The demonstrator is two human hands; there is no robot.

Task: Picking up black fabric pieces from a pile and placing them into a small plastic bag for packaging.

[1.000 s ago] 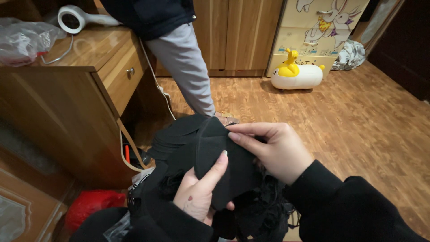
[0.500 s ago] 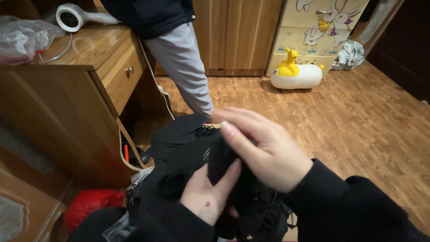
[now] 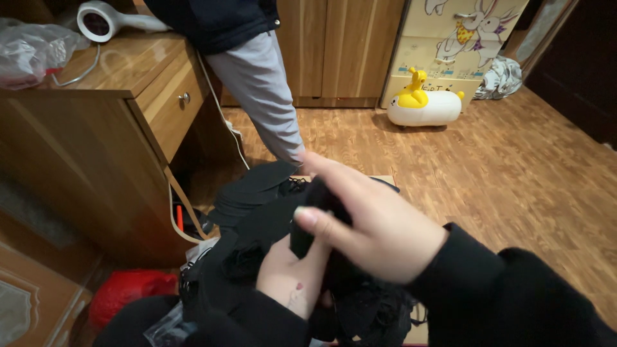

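Note:
Both my hands work a black cloth garment (image 3: 257,222) that lies bunched over a heap of dark clothes in front of me. My right hand (image 3: 373,222) comes in from the right in a black sleeve and pinches a fold of the black cloth between thumb and fingers. My left hand (image 3: 292,276) lies under it, palm up, its fingers buried in the same cloth. A flat black piece (image 3: 247,186) sticks out at the far side of the heap.
A wooden cabinet (image 3: 109,128) with a knobbed drawer stands at the left, a white hair dryer (image 3: 103,19) and a plastic bag (image 3: 29,54) on top. Another person's grey-trousered leg (image 3: 260,90) stands close behind the heap. A yellow-and-white ride-on toy (image 3: 421,103) sits on the wood floor. A red bag (image 3: 128,295) lies low left.
My right hand has slid down and left over the cloth, closing its fingers on a fold. My left hand has sunk deeper under the fabric. The view has shifted slightly.

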